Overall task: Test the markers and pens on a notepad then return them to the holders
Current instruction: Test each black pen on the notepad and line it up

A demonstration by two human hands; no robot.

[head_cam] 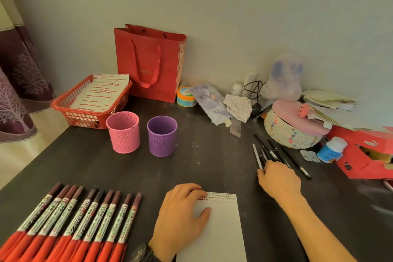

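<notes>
My left hand lies on the notepad, bent fingers pressing its printed top edge and the thumb spread out across the blank paper. It is pressing, not pinching. My right hand reaches out beyond the pad's right corner, its fingertips on the near ends of a loose fan of dark pens on the table. The back of the hand hides the fingers, so I cannot tell whether they have closed on a pen.

Left of my left hand lies a tight row of red-capped markers, side by side. Beyond that hand, well apart from it, stand the pink holder and the purple holder, upright and near each other; inside I see only perforated wall. Behind the pink one a red basket holds printed sheets. Just past the pens from my right hand sits a woven basket under a pink lid.
</notes>
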